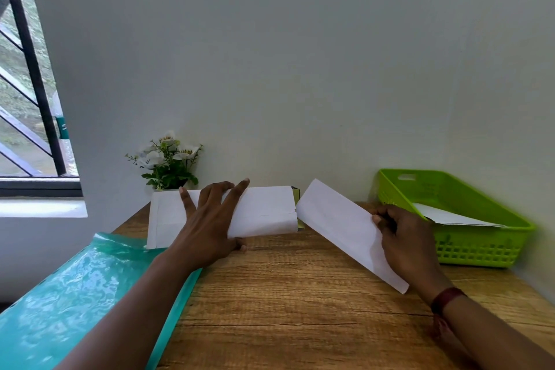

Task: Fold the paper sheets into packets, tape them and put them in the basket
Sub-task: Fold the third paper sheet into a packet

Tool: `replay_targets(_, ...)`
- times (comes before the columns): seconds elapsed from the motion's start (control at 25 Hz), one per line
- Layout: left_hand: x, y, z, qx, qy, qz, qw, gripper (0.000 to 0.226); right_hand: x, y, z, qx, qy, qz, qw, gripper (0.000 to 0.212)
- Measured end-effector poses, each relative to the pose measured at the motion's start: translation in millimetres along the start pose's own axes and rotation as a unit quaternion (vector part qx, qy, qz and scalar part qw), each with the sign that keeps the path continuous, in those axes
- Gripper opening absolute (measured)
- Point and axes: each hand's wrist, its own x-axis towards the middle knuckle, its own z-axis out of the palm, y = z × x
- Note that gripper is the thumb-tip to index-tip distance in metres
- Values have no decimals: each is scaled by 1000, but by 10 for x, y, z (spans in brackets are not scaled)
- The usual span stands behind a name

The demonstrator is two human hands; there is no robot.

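Observation:
My right hand [402, 237] grips a folded white paper packet [339, 225] by its right edge, holding it tilted above the wooden table [300, 303]. My left hand [210, 219] rests with spread fingers on a stack of white paper sheets [264, 210] at the back of the table. A lime-green plastic basket [480, 246] stands at the right against the wall, with one white packet [450, 215] lying inside it. A greenish-yellow object [297, 194], possibly tape, peeks out behind the stack's right end.
A teal plastic sheet [75, 294] covers the table's left side and hangs over its edge. A small pot of white artificial flowers [168, 162] stands at the back by the wall. A barred window [27, 84] is at the far left.

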Motion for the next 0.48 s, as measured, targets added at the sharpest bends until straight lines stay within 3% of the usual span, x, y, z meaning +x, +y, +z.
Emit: replay_targets(0.48, 1, 105, -62, -25, -37, 29, 999, 120, 5, 26, 16, -41, -75, -51, 995, 13)
